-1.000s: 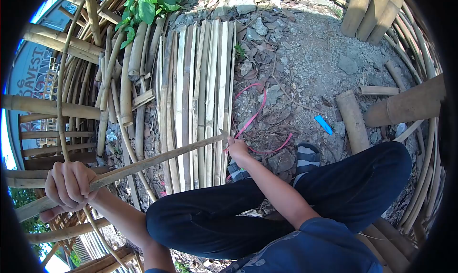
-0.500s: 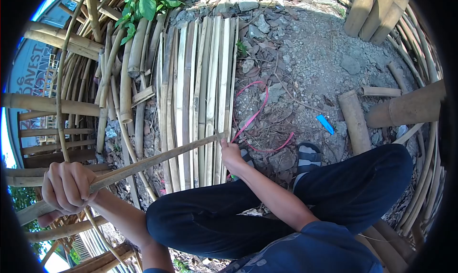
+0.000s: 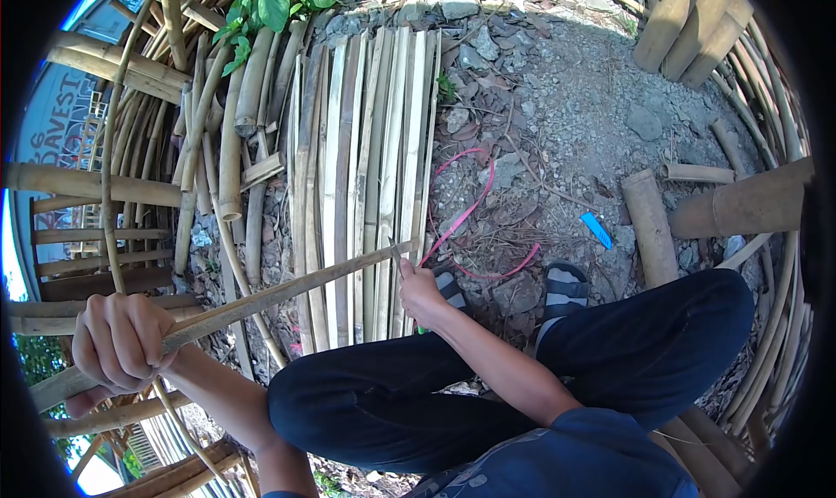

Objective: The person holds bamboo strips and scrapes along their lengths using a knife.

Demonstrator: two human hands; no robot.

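Observation:
My left hand (image 3: 124, 341) is wrapped round one end of a long bamboo strip (image 3: 261, 299), at the left of the head view. The strip slants up to the right, across a row of split bamboo slats (image 3: 357, 158) on the ground. Close to its far end, my right hand (image 3: 422, 298) is closed round a knife, whose thin blade (image 3: 394, 248) shows beyond the thumb and touches the strip. Its handle is mostly hidden in the fist; a bit of green shows below. Pink plastic tape (image 3: 461, 219) curls beside this hand.
Stones and dry leaves cover the ground. A small blue object (image 3: 596, 230) lies to the right. Bamboo poles (image 3: 104, 187) are stacked at the left, and thick bamboo pieces (image 3: 649, 224) lie at the right. My sandalled feet (image 3: 564, 291) are below the tape.
My right hand and the knife have shifted slightly left along the strip. The left hand keeps its grip almost unmoved. The whole view has tilted a little.

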